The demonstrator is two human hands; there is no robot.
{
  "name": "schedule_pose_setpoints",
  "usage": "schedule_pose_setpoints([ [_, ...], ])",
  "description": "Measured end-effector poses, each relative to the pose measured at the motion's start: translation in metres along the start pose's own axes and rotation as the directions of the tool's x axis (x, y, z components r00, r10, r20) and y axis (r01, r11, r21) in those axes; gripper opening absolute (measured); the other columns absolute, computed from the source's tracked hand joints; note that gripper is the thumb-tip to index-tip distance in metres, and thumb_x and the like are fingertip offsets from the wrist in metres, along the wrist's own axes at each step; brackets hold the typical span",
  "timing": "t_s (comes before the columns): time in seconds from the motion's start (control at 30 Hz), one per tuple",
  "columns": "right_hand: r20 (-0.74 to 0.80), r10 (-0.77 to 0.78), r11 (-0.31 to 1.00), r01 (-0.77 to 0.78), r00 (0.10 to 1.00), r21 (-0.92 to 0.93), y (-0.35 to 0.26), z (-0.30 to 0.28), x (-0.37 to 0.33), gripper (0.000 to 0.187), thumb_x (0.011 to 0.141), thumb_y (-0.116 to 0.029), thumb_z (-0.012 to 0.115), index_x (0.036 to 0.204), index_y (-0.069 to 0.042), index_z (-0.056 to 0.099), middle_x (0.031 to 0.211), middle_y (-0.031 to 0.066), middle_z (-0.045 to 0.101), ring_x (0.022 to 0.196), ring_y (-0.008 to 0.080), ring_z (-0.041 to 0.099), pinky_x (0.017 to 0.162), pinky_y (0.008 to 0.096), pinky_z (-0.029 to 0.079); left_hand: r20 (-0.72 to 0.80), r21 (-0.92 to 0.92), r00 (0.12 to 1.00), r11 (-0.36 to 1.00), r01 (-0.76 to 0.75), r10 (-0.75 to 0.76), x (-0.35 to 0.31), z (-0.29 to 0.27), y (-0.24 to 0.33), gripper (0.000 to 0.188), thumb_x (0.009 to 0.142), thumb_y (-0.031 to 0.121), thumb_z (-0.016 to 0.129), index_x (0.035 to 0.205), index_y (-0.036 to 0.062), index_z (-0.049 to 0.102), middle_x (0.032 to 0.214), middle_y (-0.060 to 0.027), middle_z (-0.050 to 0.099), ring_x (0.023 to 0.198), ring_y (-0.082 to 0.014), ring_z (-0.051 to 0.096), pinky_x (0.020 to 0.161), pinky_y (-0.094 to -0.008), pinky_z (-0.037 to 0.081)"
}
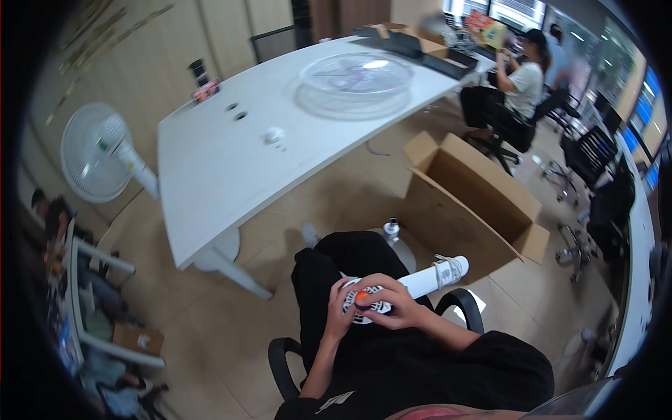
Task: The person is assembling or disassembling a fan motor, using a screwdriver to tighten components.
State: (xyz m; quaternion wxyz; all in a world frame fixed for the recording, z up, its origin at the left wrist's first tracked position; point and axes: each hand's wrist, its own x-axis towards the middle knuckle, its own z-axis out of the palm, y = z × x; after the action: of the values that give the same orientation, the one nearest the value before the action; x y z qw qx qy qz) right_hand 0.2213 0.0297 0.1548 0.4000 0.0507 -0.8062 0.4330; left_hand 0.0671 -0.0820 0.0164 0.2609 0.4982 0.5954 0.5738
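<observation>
A white slotted fan motor housing rests on my lap, its white tube reaching to the right with a tied-up cable around it. At the front of the housing sits a small round orange piece with a dark rim. My left hand is closed around the housing's left side, thumb near the orange piece. My right hand curls over from the right, its fingers closed on the orange piece. Its fingers partly hide where the piece meets the housing.
A white table ahead bears a clear fan grille and a small white part. An open cardboard box stands right, beside a fan base. An assembled fan stands left. A seated person is far right.
</observation>
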Motion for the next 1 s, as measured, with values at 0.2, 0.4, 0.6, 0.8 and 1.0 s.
schedule_pose_setpoints([
  [0.2, 0.098, -0.079, 0.993, 0.070, 0.992, 0.096, 0.003, 0.001, 0.011, 0.034, 0.082, 0.009, 0.072, 0.113, -0.004, 0.071, 0.128, 0.0194, 0.068, 0.116, 0.0379, 0.069, 0.100, 0.0478, 0.054, -0.132, -0.036, 0.985, 0.994, 0.108, -0.112, -0.009, -0.005, 0.024, 0.041, 0.095, 0.023, 0.060, 0.131, 0.0041, 0.066, 0.146, -0.0184, 0.051, 0.138, -0.0370, 0.051, 0.118, -0.0446, 0.038],
  [0.4, 0.100, -0.036, 0.987, 0.019, 0.994, 0.158, 0.017, 0.017, 0.023, 0.030, 0.080, 0.001, 0.083, 0.106, -0.005, 0.069, 0.122, 0.0170, 0.067, 0.114, 0.0344, 0.068, 0.095, 0.0429, 0.055, -0.266, -0.039, 0.949, 0.985, 0.167, -0.171, -0.025, -0.016, 0.030, 0.039, 0.095, 0.010, 0.056, 0.132, 0.0035, 0.065, 0.145, -0.0179, 0.051, 0.137, -0.0345, 0.053, 0.116, -0.0413, 0.040],
  [0.6, 0.192, -0.039, 0.970, -0.009, 0.981, 0.242, 0.011, 0.030, 0.035, 0.028, 0.083, 0.003, 0.078, 0.109, -0.004, 0.071, 0.127, 0.0175, 0.067, 0.118, 0.0343, 0.067, 0.099, 0.0419, 0.054, -0.369, -0.055, 0.910, 0.982, 0.180, -0.188, -0.041, -0.022, 0.032, 0.039, 0.097, 0.006, 0.054, 0.135, 0.0037, 0.063, 0.144, -0.0175, 0.052, 0.135, -0.0339, 0.054, 0.114, -0.0409, 0.042],
  [0.8, 0.257, -0.041, 0.974, -0.019, 0.966, 0.227, 0.014, 0.036, 0.036, 0.030, 0.087, 0.009, 0.068, 0.114, -0.002, 0.068, 0.125, 0.0210, 0.069, 0.118, 0.0362, 0.068, 0.101, 0.0445, 0.054, -0.412, 0.039, 0.899, 0.982, 0.182, -0.150, -0.053, -0.023, 0.026, 0.041, 0.094, 0.004, 0.057, 0.135, 0.0035, 0.064, 0.143, -0.0180, 0.054, 0.134, -0.0360, 0.056, 0.115, -0.0409, 0.043],
  [1.0, 0.187, -0.023, 0.986, -0.009, 0.982, 0.167, 0.020, 0.042, 0.046, 0.035, 0.079, 0.002, 0.084, 0.109, -0.007, 0.067, 0.120, 0.0168, 0.064, 0.107, 0.0315, 0.064, 0.091, 0.0401, 0.053, -0.407, 0.093, 0.907, 0.983, 0.158, -0.107, -0.046, -0.029, 0.023, 0.044, 0.090, -0.002, 0.058, 0.134, 0.0037, 0.065, 0.142, -0.0201, 0.055, 0.133, -0.0385, 0.057, 0.113, -0.0407, 0.044],
])
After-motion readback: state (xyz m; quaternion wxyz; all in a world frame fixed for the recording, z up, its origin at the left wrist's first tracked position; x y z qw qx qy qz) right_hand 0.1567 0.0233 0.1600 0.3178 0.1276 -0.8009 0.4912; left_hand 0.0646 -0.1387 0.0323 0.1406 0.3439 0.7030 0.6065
